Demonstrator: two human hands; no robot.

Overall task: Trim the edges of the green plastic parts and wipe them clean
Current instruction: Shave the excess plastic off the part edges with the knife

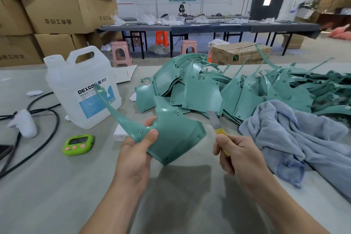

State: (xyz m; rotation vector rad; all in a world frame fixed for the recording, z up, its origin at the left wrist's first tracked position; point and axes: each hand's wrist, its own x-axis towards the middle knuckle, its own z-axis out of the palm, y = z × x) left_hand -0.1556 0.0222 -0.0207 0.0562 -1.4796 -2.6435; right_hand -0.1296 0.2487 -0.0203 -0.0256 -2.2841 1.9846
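My left hand (pixel 138 150) grips a green plastic part (pixel 174 135) above the table, thumb on its face near the base of its long thin arm, which points up and left. My right hand (pixel 237 156) holds a yellow-handled knife (pixel 218 127) with the blade pointing up, a short way right of the part's edge and apart from it. A heap of similar green parts (pixel 218 89) lies behind on the table. A crumpled blue-grey cloth (pixel 296 135) sits at the right.
A white DEXCON jug (pixel 81 89) stands at the left, a green timer (pixel 78 144) and black cables (pixel 38 119) near it. A white block (pixel 120 135) lies behind my left hand. Cardboard boxes (pixel 57 15) are stacked at the back left.
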